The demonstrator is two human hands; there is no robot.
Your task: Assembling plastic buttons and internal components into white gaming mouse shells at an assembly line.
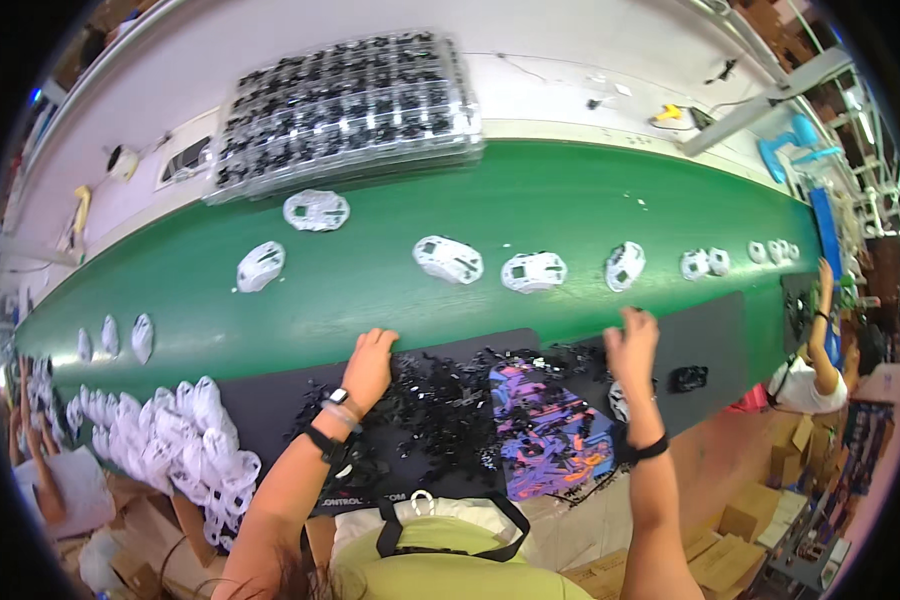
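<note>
My left hand [372, 362] rests at the far edge of the dark grey mat [270, 390], fingers loosely bent and nothing visible in them. A heap of small black plastic parts [440, 405] lies just to its right. My right hand [632, 345] is over the mat's far edge on the right, thumb and fingers apart, with no held thing showing. Beneath my right wrist a white mouse shell [617, 402] is partly hidden. White mouse shells, such as this one [533, 272], lie spaced along the green conveyor belt [390, 310] beyond my hands.
Stacked clear trays of black parts [350, 110] stand across the belt. White shells [170, 430] are piled at left. A patterned purple-orange mat [550, 440] lies under some black parts; a black block [688, 378] sits at right. Co-workers' arms [820, 320] show at both ends.
</note>
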